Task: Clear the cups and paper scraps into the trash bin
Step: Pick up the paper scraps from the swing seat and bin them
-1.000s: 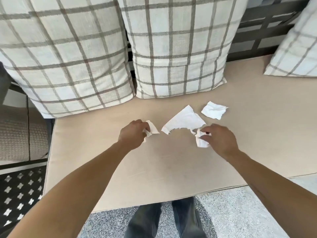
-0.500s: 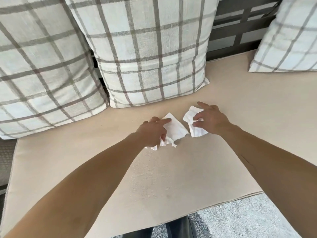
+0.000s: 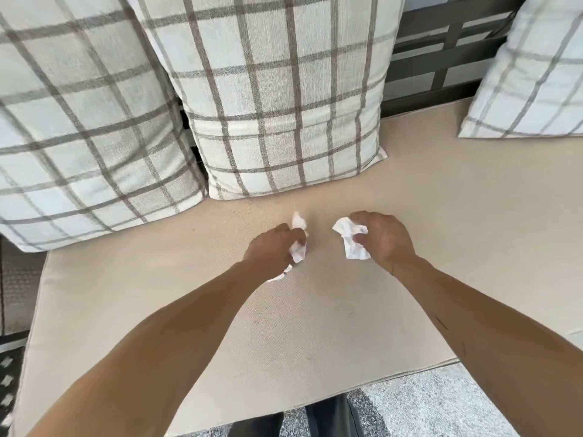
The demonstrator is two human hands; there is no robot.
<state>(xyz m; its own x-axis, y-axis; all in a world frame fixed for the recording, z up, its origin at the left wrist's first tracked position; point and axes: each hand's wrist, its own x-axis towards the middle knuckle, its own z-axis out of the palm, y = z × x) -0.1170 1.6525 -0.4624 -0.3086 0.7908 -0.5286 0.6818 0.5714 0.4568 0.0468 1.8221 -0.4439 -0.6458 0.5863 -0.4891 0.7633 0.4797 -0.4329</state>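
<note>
My left hand (image 3: 272,250) is closed around crumpled white paper scraps (image 3: 298,244), which stick out above and below the fist. My right hand (image 3: 383,239) grips another bunch of white paper scraps (image 3: 350,239) between thumb and fingers. Both hands hover just over the beige seat cushion (image 3: 315,326), a short gap apart. No loose scrap lies on the cushion. No cup or trash bin is in view.
Two plaid pillows (image 3: 271,99) lean against the dark slatted backrest (image 3: 441,52) behind my hands, and a third plaid pillow (image 3: 536,74) sits at the right. Grey speckled floor (image 3: 426,408) and my dark trouser legs show below the cushion's front edge.
The large scrap and the small scrap that lay on the cushion are now bunched in my hands. Both hands have closed and drawn slightly apart.
</note>
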